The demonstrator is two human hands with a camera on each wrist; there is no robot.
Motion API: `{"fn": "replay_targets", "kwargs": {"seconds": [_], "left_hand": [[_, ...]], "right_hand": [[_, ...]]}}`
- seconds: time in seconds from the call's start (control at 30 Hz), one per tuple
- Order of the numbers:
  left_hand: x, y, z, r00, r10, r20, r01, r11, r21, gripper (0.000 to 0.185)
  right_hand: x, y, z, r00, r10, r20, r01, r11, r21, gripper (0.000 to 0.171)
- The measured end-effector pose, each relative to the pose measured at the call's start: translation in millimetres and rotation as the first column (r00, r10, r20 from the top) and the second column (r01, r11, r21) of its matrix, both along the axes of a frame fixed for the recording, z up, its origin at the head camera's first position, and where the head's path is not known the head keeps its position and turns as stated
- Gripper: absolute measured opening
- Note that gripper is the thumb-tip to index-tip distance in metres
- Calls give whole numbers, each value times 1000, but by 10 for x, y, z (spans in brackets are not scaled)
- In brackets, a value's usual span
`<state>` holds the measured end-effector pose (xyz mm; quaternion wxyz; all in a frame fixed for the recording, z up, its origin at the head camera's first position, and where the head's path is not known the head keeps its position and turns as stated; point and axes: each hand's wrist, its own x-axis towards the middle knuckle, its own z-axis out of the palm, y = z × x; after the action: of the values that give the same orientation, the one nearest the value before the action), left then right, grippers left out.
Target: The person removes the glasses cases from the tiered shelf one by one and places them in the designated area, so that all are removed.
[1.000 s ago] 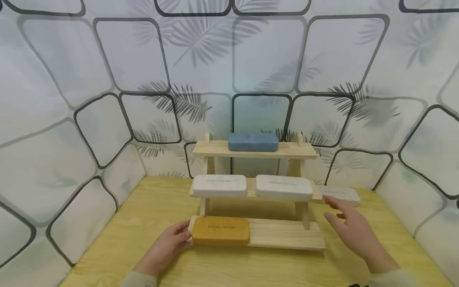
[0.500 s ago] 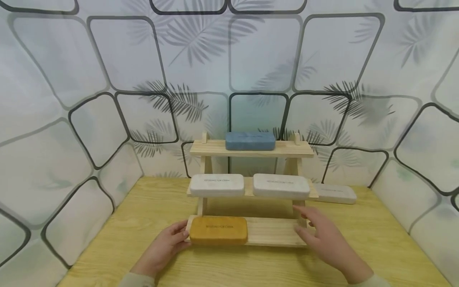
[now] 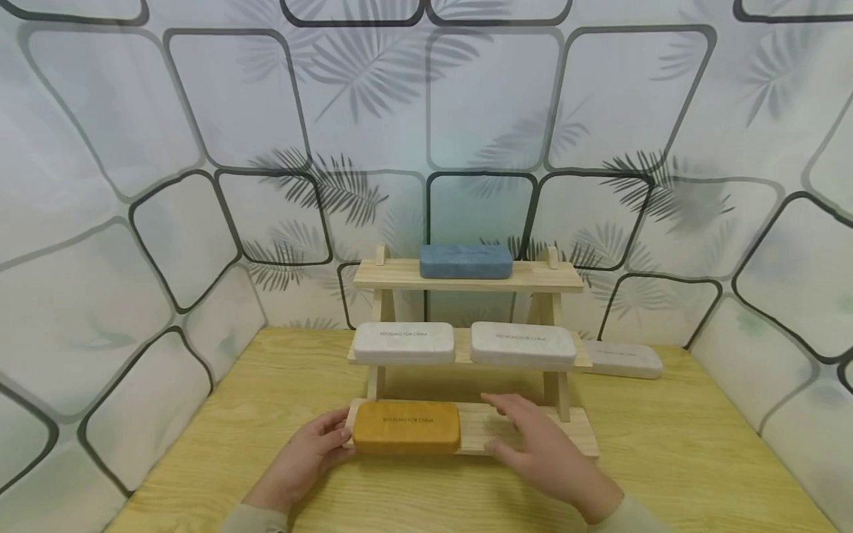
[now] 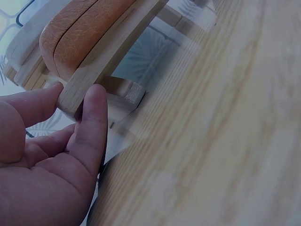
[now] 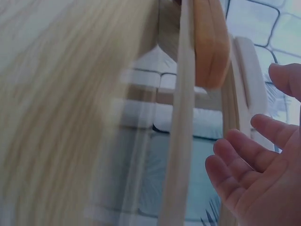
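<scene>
A wooden three-tier display shelf [image 3: 566, 278] stands on the table. An orange glasses case [image 3: 406, 428] lies at the left of its bottom board [image 3: 576, 438]. My left hand [image 3: 309, 455] holds the left end of that board, beside the case; the left wrist view shows the thumb and a finger pinching the board's end [image 4: 77, 96]. My right hand [image 3: 540, 451] hovers over the bottom board, right of the orange case and apart from it. Its fingers [image 5: 240, 150] are spread and loosely bent with nothing between them.
Two white glasses cases, a left one [image 3: 403, 343] and a right one [image 3: 523, 346], sit on the middle board. A blue case [image 3: 465, 262] lies on the top board. Another white case [image 3: 623, 360] lies on the table [image 3: 673, 437] behind right. Patterned curtain [image 3: 493, 96] encloses the table.
My right hand has moved left, from beside the shelf's right end to over the bottom board near the orange case. My left hand keeps its hold on the board's end.
</scene>
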<state>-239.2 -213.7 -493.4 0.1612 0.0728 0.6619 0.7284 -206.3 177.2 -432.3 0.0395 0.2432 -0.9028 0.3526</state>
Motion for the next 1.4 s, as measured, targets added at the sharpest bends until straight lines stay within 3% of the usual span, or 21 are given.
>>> {"fn": "replay_targets", "kwargs": {"seconds": [0.47,1.0,1.4], "left_hand": [[6,-2,13,1000,-10,-2,10,1000,5,65],[16,3,30,1000,-15,-3,15,1000,-5,65],[4,13,22,1000,0,-1,0,1000,-15,65]], "right_hand": [[-123,-340,-113,998,51,37,-52,998,35,74],[-250,-538,-119,996,46,81,-58,988,144,89],[-337,-628,-162,994,32,100,-46,990,137,98]]}}
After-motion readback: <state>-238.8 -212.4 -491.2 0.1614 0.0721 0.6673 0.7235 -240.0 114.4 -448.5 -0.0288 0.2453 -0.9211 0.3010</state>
